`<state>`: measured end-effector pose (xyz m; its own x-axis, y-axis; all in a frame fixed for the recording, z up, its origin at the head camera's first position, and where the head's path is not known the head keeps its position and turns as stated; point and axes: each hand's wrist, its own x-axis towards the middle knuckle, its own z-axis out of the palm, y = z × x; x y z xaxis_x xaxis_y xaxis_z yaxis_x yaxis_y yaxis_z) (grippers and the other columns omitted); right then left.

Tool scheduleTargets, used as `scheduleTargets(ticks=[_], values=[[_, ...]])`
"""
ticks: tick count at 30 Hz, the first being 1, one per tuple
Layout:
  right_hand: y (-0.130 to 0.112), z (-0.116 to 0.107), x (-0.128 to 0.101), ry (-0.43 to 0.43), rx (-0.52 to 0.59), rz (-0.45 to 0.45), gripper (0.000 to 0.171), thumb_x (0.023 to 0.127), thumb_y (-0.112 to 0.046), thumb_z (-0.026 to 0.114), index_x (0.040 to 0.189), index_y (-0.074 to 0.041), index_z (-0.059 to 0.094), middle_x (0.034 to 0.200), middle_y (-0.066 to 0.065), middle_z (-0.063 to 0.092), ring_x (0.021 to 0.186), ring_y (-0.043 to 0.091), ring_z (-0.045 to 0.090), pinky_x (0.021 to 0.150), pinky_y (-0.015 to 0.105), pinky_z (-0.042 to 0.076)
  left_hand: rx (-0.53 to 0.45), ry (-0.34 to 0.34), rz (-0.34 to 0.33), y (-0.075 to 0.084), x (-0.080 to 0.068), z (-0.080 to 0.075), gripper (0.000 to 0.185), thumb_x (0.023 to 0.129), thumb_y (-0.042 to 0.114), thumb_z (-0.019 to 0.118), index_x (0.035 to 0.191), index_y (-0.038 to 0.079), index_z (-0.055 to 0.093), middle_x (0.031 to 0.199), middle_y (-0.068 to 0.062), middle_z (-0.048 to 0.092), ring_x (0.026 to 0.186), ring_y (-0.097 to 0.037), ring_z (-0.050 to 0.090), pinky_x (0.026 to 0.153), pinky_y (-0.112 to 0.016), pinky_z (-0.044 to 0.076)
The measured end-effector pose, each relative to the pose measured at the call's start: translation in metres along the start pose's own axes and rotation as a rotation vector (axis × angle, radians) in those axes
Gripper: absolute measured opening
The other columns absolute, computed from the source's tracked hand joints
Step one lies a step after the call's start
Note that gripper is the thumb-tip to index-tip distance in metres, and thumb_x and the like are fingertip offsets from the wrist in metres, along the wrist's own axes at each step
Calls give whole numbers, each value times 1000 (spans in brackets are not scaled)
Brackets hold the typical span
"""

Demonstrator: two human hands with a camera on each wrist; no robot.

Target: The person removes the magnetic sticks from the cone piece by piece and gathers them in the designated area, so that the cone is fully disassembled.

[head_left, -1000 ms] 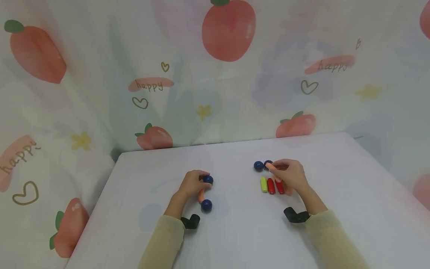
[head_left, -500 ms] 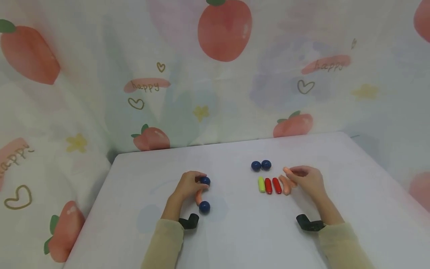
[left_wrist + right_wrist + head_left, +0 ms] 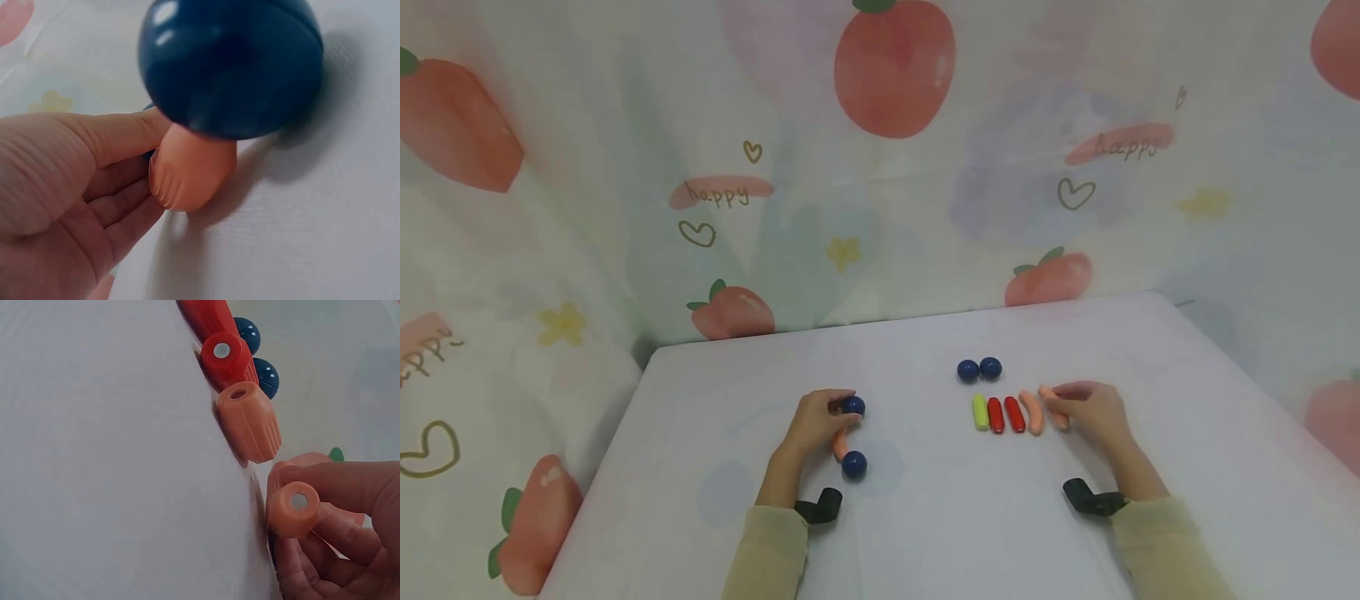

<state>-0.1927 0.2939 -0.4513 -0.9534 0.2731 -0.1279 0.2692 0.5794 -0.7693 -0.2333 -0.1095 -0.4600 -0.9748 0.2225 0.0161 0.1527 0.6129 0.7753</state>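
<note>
At the left, my left hand (image 3: 812,423) pinches a dark blue ball (image 3: 854,407) between thumb and fingers. A curved orange magnetic rod (image 3: 187,169) runs from it to a second blue ball (image 3: 231,69), which lies nearer to me. On the right, my right hand (image 3: 1097,412) pinches another curved orange magnetic rod (image 3: 294,509), low over the table at the right end of a row. A pale magnet disc shows in its near end in the right wrist view. Beside it lies a similar orange rod (image 3: 1032,412).
Farther left in the row are two red rods (image 3: 1015,414) and a yellow-green rod (image 3: 981,412). Two loose blue balls (image 3: 990,368) sit behind them. A white cloth covers the table (image 3: 925,517), and a fruit-print curtain (image 3: 895,208) stands behind it.
My right hand has moved right, away from the loose balls, then lowered its orange rod beside the other one. My left hand keeps its hold on the ball. The view has shifted slightly right.
</note>
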Motion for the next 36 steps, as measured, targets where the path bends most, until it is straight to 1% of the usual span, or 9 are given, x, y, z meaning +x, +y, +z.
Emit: scheduleTargets(ticks=[2, 4, 10, 14, 18, 26, 29, 31, 36], values=[[2, 1, 1, 0, -11, -3, 58, 83, -43, 64, 117, 4, 57, 117, 24, 55, 106, 34, 48, 84, 44, 43, -4, 2, -5, 0, 0, 0, 42, 77, 18, 75, 116, 7, 64, 117, -11, 60, 105, -24, 55, 89, -38, 44], [2, 2, 2, 3, -23, -6, 57, 83, -43, 65, 116, 4, 58, 115, 23, 56, 104, 34, 48, 83, 43, 43, -9, 5, -6, -1, -1, 1, 43, 77, 18, 75, 117, 7, 63, 117, -11, 60, 105, -24, 55, 89, -38, 44], [-3, 7, 1, 22, -49, -14, 55, 82, -43, 65, 111, 4, 60, 107, 22, 59, 94, 30, 50, 72, 33, 44, -17, 19, -12, -1, -3, 0, 43, 77, 18, 75, 117, 8, 63, 116, -11, 60, 105, -24, 55, 90, -39, 44], [-5, 11, 1, 43, -43, -11, 55, 83, -44, 64, 110, 4, 60, 107, 21, 59, 91, 29, 51, 66, 26, 43, -18, 20, -18, -1, -4, -1, 43, 78, 19, 75, 118, 8, 63, 117, -11, 59, 106, -24, 55, 90, -39, 44], [-5, 13, 0, 54, -28, -9, 54, 84, -43, 63, 110, 3, 59, 107, 22, 59, 90, 29, 52, 60, 19, 41, -25, 18, -15, -1, -5, -1, 43, 78, 18, 74, 118, 7, 63, 118, -12, 59, 108, -25, 54, 90, -38, 44], [-7, 15, -2, 53, -9, 9, 61, 84, -48, 60, 118, 2, 54, 114, 24, 55, 98, 32, 50, 60, 19, 42, -19, 6, -8, 1, -5, -2, 45, 78, 18, 74, 119, 6, 61, 119, -12, 58, 109, -25, 54, 92, -39, 43], [-8, 14, -3, 69, 8, 3, 59, 86, -45, 60, 119, 3, 54, 113, 25, 55, 96, 33, 51, 57, 18, 42, -12, 1, -40, 4, -7, -4, 48, 78, 20, 74, 121, 5, 59, 119, -11, 59, 109, -24, 54, 93, -39, 42], [-8, 13, -5, 110, 16, -26, 53, 88, -40, 59, 118, 4, 55, 112, 25, 56, 95, 32, 52, 58, 18, 43, -4, 3, -65, 7, -9, -7, 50, 78, 21, 74, 122, 3, 58, 117, -11, 60, 109, -24, 54, 92, -39, 42], [-10, 13, -6, 225, 52, -119, 46, 90, -34, 57, 117, 3, 56, 109, 22, 59, 98, 32, 54, 70, 29, 47, 53, 19, -156, 12, -16, -19, 48, 78, 26, 74, 116, -1, 60, 104, -10, 64, 97, -24, 59, 85, -39, 46]])
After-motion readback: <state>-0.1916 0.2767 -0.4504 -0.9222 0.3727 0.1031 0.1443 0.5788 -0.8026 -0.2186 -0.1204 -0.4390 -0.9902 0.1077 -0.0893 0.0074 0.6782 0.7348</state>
